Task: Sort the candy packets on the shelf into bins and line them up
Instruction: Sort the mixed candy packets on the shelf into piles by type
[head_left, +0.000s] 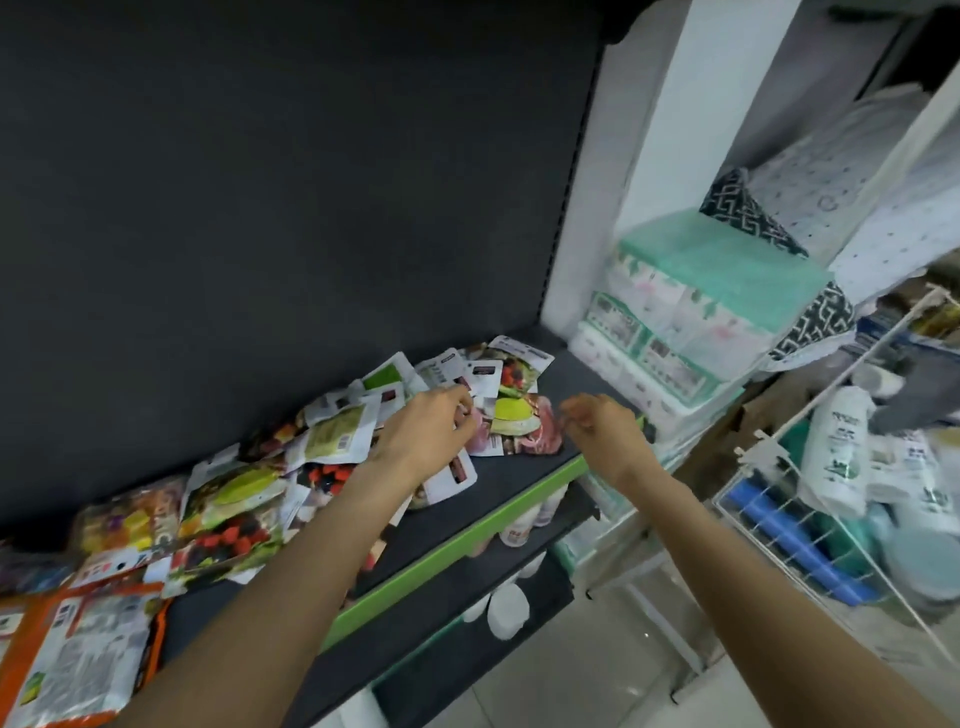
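Observation:
Several candy packets (332, 441) with fruit pictures lie in a loose heap along the dark shelf (498, 483) with a green front edge. My left hand (431, 431) reaches over the right end of the heap, its fingers curled down onto a packet (511, 421) with a green fruit picture; whether it pinches the packet is hidden. My right hand (602, 426) hovers just right of that packet above the shelf's front edge, fingers loosely curled, holding nothing. No bins are in view.
Larger orange-edged packets (78, 654) lie at the lower left. White bottles (509, 608) stand on the shelf below. Green and white tissue packs (701, 317) are stacked to the right. A white wire basket (831, 519) of goods stands at the far right.

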